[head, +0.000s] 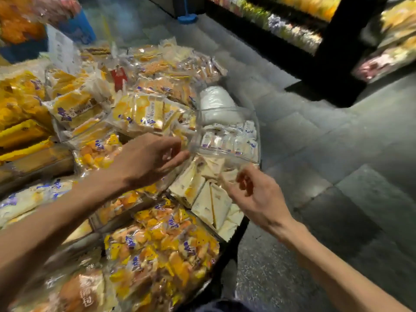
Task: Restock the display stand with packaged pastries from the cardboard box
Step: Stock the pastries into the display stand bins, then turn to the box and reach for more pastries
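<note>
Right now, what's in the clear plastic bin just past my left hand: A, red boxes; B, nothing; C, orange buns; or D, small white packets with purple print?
D: the clear bin beyond the left hand holds small white packets with purple print.

Grey tiled floor [315, 136], dark shelving [333, 41].

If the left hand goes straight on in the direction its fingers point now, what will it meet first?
Most likely the clear plastic divider, whose near end lies just off the fingertips of the left hand; the blur hides whether they touch. Behind it lie small white packets.
</note>
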